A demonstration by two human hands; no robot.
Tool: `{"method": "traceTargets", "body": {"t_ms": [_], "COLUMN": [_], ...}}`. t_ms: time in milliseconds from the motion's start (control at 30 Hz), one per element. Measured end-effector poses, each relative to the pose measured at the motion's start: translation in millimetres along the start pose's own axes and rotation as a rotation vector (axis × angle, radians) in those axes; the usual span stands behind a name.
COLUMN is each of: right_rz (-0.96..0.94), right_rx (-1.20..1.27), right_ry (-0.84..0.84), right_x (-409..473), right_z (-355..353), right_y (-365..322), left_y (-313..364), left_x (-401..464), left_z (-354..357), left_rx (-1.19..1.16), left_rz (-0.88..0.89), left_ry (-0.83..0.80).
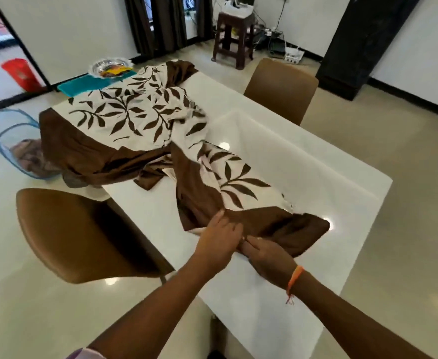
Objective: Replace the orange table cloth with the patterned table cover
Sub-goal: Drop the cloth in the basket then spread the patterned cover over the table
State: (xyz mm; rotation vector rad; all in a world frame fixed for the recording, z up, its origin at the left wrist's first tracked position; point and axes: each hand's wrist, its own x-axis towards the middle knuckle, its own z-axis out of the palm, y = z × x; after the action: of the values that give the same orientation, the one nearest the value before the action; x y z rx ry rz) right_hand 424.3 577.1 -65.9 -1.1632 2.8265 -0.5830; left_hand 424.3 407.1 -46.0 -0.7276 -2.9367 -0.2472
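Note:
The patterned table cover (pixel 134 117), cream with brown leaves and a wide brown border, lies bunched and twisted across the white table (pixel 303 177). One end spreads over the far left corner and hangs off the left side. The near end trails toward me. My left hand (pixel 220 237) and my right hand (pixel 267 257) meet at the brown border of that near end, fingers closed on the fabric, the hands touching each other. A crumpled orange-brown cloth (pixel 31 156) lies in a blue mesh basket (pixel 5 130) on the floor at left.
A tan chair (pixel 83 237) stands at the table's left side and another chair (pixel 280 89) at the far right side. On the floor beyond are a teal mat (pixel 83 85) with a steel plate (pixel 110 67), a red bucket (pixel 20 73) and a dark stool (pixel 234 35).

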Motion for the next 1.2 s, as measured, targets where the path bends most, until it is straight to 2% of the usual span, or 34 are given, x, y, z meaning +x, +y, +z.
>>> {"method": "traceTargets", "body": {"t_ms": [33,67,100,167,367,600,700,767,833,900,1000,1033,1100,1167,1200], "right_rz": [0.053,0.127,0.198,0.265,0.293,0.2,0.163,0.161,0.202,0.263,0.369,0.387,0.362,0.274,0.229], "right_rx": [-0.001,0.007,0.021,-0.033,-0.097,-0.132,-0.13,-0.153,-0.148,-0.164,-0.205,-0.251,-0.423,-0.474,-0.446], "right_ry": [-0.174,-0.316,-0.435,-0.558,-0.533,-0.569,-0.602,-0.564,-0.446,-0.313,-0.182,-0.196,-0.329,-0.495,-0.553], "right_x": [-15,-28,-39,-55,-78,-78,-69,-66,-64,-52,-19,-9,5,8,6], "right_z": [9,12,15,15,-8,-38,-56,-67,-80,-95,-122,-130,-133,-124,-117], "right_y": [5,7,9,14,44,124,174,207,245,284,330,337,339,327,321], "left_y": [6,12,19,36,78,53,49,60,79,106,165,188,226,244,247], "left_x": [-20,-38,-53,-73,-67,-26,8,35,65,94,128,135,146,146,142], "left_z": [13,27,39,54,67,81,89,80,70,62,71,77,85,94,101], "left_rx": [-0.033,-0.084,-0.124,-0.188,-0.143,-0.163,-0.195,-0.338,-0.483,-0.46,-0.462,-0.562,-0.752,-0.789,-0.733], "left_rz": [-0.108,-0.239,-0.358,-0.501,-0.696,-0.9,-0.909,-0.925,-0.96,-0.986,-0.922,-0.862,-0.758,-0.719,-0.727], "left_ry": [-0.141,-0.202,-0.224,-0.19,-0.022,0.175,0.166,0.171,0.173,0.141,-0.049,-0.066,-0.102,-0.174,-0.195]}}
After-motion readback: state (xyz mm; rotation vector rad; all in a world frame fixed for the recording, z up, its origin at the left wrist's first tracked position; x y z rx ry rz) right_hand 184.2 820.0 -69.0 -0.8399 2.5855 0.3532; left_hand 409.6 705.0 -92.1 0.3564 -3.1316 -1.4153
